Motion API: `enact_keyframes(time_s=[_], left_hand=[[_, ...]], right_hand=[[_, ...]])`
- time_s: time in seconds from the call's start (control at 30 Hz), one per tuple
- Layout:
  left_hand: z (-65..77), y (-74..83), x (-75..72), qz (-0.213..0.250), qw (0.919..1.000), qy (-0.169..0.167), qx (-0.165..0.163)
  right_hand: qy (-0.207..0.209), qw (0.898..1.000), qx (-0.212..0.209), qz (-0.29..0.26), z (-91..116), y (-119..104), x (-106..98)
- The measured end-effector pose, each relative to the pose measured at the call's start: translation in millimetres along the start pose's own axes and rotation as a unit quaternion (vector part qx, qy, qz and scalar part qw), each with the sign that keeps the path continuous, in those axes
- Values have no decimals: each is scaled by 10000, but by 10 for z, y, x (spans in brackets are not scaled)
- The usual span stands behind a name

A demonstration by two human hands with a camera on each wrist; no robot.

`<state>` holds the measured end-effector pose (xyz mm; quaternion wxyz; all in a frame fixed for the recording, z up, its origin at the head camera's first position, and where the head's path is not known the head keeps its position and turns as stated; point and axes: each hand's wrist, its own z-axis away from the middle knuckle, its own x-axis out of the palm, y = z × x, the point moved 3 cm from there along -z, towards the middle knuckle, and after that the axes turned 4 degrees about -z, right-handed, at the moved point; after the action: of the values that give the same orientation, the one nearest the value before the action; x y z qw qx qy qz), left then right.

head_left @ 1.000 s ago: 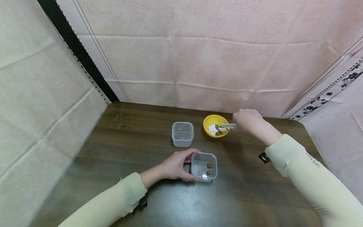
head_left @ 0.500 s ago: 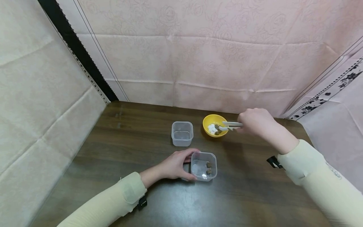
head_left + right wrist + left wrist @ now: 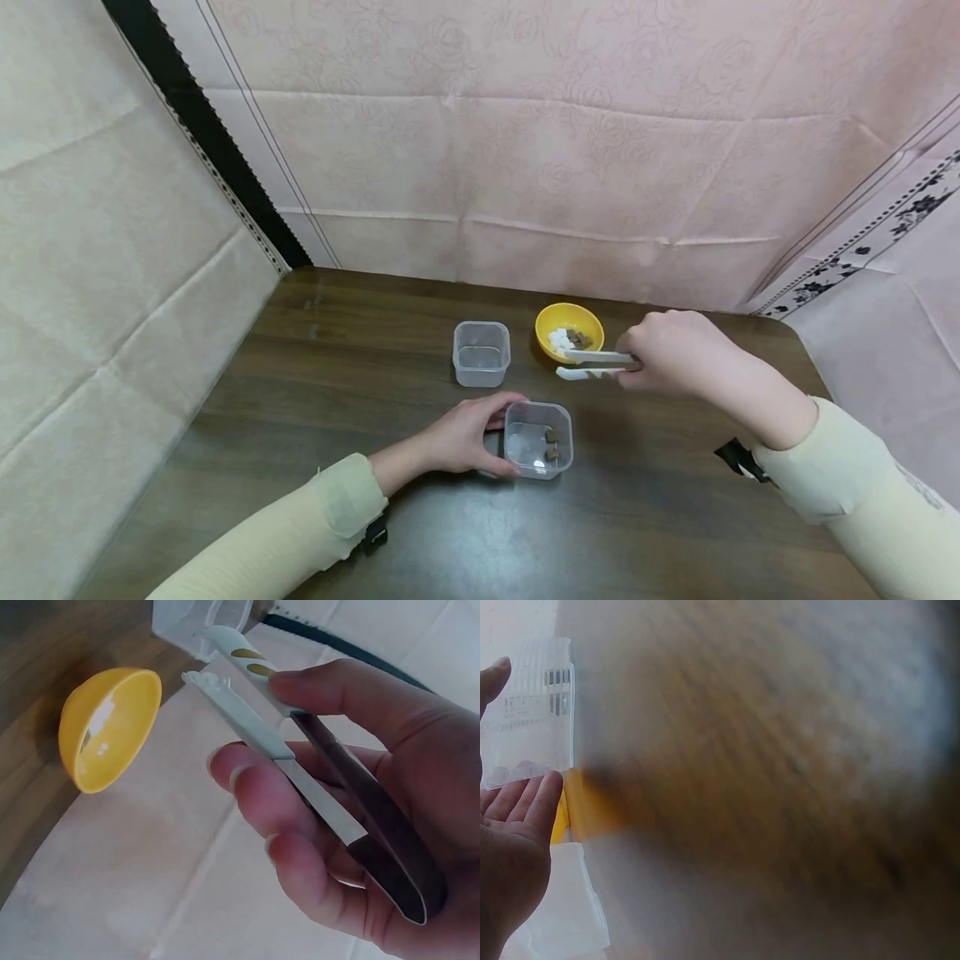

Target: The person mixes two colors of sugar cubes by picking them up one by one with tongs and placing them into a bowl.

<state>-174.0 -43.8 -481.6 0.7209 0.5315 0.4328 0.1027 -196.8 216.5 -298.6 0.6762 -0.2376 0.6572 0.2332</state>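
Note:
My left hand (image 3: 463,437) holds a clear plastic container (image 3: 538,471) by its left side, thumb near the front corner and fingers near the back one. Two small brown pieces (image 3: 552,445) lie inside that container. My right hand (image 3: 671,354) grips a pair of tongs (image 3: 259,735) with white tips and dark handles; the tips stand apart and I see nothing between them. They hover at the front rim of a yellow bowl (image 3: 551,317). White pieces (image 3: 560,340) and brown pieces (image 3: 579,337) fill part of the bowl.
Behind my left hand stands a second clear container (image 3: 482,358) with nothing visible in it. All of this is on a dark wooden table (image 3: 360,358). A pale patterned cloth (image 3: 525,183) hangs along the table's back edge.
My right hand has drawn the tongs out of the bowl, toward me, and their tips have spread wider. The left hand and its container stay in place.

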Motion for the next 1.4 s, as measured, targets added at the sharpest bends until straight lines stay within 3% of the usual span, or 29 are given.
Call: enact_keyframes(time_s=[0.37,0.83,1.03,1.4], left_hand=[[16,22,4,-43,10000,4,18],[16,34,-5,-98,10000,-7,-2],[19,28,-1,-88,10000,1,-12],[21,23,-5,-91,9999,44,0]], right_hand=[[-75,9994,-330,-15,106,-228,31],[-618,9966,-524,-117,87,-454,138],[-626,9949,-744,266,14,-551,190],[-999,9882,-665,949,-115,-697,326]])
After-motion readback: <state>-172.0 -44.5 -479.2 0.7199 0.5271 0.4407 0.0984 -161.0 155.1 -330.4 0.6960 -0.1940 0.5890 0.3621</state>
